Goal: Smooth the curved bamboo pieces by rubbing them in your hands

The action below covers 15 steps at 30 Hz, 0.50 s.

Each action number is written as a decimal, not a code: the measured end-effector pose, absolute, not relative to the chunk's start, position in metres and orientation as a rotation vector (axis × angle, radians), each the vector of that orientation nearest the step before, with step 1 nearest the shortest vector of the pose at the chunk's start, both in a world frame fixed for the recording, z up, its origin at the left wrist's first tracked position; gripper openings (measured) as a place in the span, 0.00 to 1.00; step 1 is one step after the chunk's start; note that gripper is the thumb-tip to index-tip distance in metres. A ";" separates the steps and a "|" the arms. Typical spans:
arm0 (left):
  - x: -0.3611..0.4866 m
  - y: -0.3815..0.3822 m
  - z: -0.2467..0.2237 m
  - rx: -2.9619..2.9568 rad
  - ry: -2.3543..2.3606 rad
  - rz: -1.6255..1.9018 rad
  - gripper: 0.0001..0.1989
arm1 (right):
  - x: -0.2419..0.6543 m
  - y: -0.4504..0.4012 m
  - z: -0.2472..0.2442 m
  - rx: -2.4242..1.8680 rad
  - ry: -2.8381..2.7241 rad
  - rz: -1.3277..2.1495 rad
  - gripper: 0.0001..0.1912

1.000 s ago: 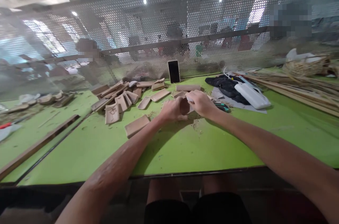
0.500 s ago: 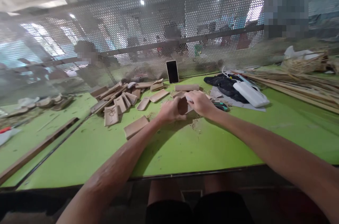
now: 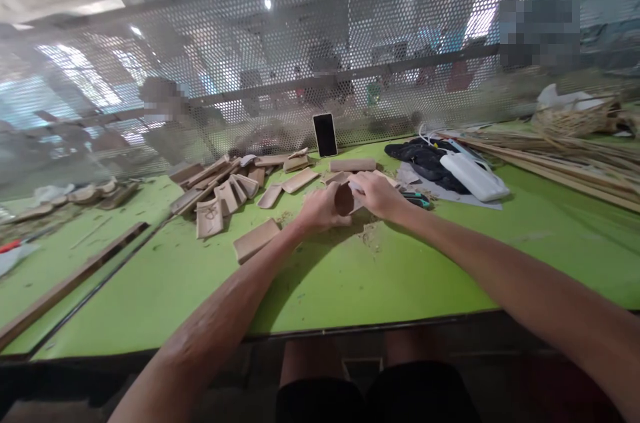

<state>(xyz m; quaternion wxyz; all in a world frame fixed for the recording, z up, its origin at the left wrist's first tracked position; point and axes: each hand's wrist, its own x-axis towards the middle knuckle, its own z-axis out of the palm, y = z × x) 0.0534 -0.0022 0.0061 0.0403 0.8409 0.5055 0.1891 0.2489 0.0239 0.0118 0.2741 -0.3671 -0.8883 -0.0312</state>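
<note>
My left hand (image 3: 320, 208) is closed around a curved brown bamboo piece (image 3: 344, 200), whose round hollow side shows between my two hands. Close on its right, my right hand (image 3: 374, 193) is bent over with its fingers pinched on a small pale thing (image 3: 355, 186), too covered to name, at the piece's edge. Pale dust and shavings (image 3: 370, 236) lie on the green table (image 3: 350, 290) under the hands. Just past my right wrist rests a teal and black utility knife (image 3: 417, 199). A loose curved bamboo piece (image 3: 257, 240) lies left of my left forearm.
Several cut bamboo pieces (image 3: 227, 196) are heaped at the left. A phone (image 3: 325, 135) leans on the perforated metal screen (image 3: 280, 83). At right are a black cloth (image 3: 420, 160), a white power bank-like block (image 3: 475, 178) and long bamboo strips (image 3: 560, 166). A wooden bar (image 3: 75, 283) lies far left.
The bamboo piece has turned slightly in my left hand, so its hollow shows rounder. My right hand has barely shifted beside it.
</note>
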 end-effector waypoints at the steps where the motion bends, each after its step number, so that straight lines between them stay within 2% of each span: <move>1: 0.054 -0.003 0.006 2.572 1.553 0.575 0.38 | 0.249 0.024 0.012 -0.979 -2.387 -0.090 0.10; 15: 0.059 -0.007 0.012 2.654 1.628 0.421 0.38 | 0.251 0.029 0.012 -0.974 -2.384 -0.024 0.20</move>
